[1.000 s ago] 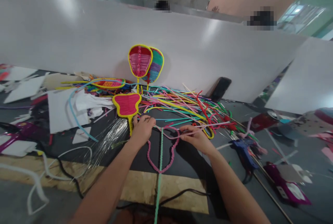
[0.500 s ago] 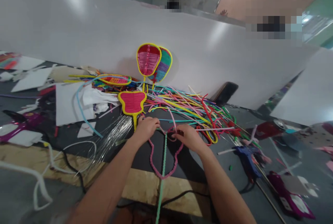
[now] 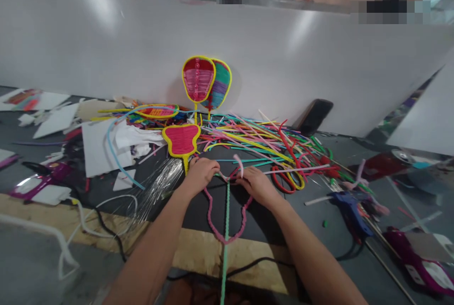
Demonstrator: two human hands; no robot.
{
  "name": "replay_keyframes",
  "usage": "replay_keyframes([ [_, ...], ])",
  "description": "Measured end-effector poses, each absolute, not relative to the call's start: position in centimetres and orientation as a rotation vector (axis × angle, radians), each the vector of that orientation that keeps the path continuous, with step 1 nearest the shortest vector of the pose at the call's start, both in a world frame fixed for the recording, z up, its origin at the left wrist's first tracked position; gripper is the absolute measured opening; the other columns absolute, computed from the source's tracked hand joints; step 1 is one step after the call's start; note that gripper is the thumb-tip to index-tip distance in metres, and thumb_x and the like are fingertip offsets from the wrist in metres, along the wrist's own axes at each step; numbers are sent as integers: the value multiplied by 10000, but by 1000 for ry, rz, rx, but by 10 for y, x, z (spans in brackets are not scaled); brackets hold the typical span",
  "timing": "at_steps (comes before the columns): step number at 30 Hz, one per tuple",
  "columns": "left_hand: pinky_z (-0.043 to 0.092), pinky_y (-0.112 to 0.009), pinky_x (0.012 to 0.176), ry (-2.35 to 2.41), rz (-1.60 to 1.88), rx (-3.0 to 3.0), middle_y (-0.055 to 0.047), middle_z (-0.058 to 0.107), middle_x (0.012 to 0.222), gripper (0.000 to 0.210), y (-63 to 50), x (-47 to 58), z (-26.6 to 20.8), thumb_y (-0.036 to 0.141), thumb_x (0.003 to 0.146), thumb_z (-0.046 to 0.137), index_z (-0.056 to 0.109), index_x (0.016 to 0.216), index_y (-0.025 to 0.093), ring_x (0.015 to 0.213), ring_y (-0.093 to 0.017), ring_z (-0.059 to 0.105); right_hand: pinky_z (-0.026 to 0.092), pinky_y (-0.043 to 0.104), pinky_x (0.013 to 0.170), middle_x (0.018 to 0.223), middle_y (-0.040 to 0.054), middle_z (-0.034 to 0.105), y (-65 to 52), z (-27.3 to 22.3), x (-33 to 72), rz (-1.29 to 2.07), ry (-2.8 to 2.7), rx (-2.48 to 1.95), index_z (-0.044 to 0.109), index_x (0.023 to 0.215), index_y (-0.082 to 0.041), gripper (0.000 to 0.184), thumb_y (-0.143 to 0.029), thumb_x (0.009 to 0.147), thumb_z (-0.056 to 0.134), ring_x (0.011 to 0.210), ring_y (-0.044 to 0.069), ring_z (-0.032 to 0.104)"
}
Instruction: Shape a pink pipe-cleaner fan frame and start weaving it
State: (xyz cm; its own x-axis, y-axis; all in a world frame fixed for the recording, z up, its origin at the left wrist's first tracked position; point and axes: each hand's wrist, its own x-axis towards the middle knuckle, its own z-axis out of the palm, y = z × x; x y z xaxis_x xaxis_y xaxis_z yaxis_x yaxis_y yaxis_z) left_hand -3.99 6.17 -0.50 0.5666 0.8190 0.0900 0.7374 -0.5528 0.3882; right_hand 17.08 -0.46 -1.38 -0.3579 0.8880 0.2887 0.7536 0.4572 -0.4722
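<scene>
A pink twisted pipe-cleaner frame [image 3: 210, 210], shaped like a fan outline, lies in front of me at the table's near edge. A pale green twisted stem [image 3: 227, 215] runs down its middle and over the edge. My left hand [image 3: 203, 173] is closed on the frame's upper left side, fingertips pinched. My right hand [image 3: 258, 186] is closed at the upper right, pinching a light pink pipe cleaner [image 3: 240, 165] whose free end curls upward. The fingers partly hide the frame's top. Just beyond my left hand lies a finished pink fan with a yellow rim [image 3: 182, 139].
Two fans [image 3: 198, 80] lean on the white partition [image 3: 142, 45] behind a pile of coloured pipe cleaners [image 3: 255, 137]. A phone [image 3: 317, 116] leans there too. To the right are a blue glue gun [image 3: 351, 208] and a can [image 3: 386, 161]; clear strands [image 3: 161, 184] lie left.
The view has shifted slightly. The light pink pipe cleaner's free end, straighter and taller before, now bends over in a short curl by my right fingers. Both hands stay at the frame's top.
</scene>
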Motion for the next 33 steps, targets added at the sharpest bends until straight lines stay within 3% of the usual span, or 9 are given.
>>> replay_keyframes([
  [7,372,-327,812,1218,558,2361,-20,664,838,124,60,-50,12,304,776,565,641,804,210,872,-197,560,423,301,778,818,50,662,-3,-21,172,353,-2167,-1353,645,881,-187,103,-207,856,548,815,179,564],
  [13,455,-255,669,1125,706,1878,12,641,741,184,49,-38,18,304,708,628,621,845,181,709,-146,595,418,308,767,812,48,657,-1,-24,173,369,-2147,-1358,648,884,-201,101,-237,850,561,814,182,562],
  [19,488,-233,525,1029,608,1775,-26,649,806,299,42,-28,9,414,817,484,627,907,167,659,-147,636,426,307,782,833,44,677,0,-24,174,396,-2128,-1331,653,883,-196,92,-230,835,582,818,184,569],
  [25,474,-277,790,921,567,2240,-36,678,943,193,45,-29,2,279,813,544,645,958,200,886,-166,617,440,306,796,868,33,688,-1,-24,175,448,-2074,-1328,661,904,-212,109,-195,827,587,852,183,585],
  [33,354,-383,913,957,553,2627,-3,700,959,191,48,-30,-2,206,858,488,678,866,229,1037,-205,511,441,340,847,922,36,679,-1,-24,179,481,-2105,-1306,649,930,-209,233,-74,740,644,900,191,585],
])
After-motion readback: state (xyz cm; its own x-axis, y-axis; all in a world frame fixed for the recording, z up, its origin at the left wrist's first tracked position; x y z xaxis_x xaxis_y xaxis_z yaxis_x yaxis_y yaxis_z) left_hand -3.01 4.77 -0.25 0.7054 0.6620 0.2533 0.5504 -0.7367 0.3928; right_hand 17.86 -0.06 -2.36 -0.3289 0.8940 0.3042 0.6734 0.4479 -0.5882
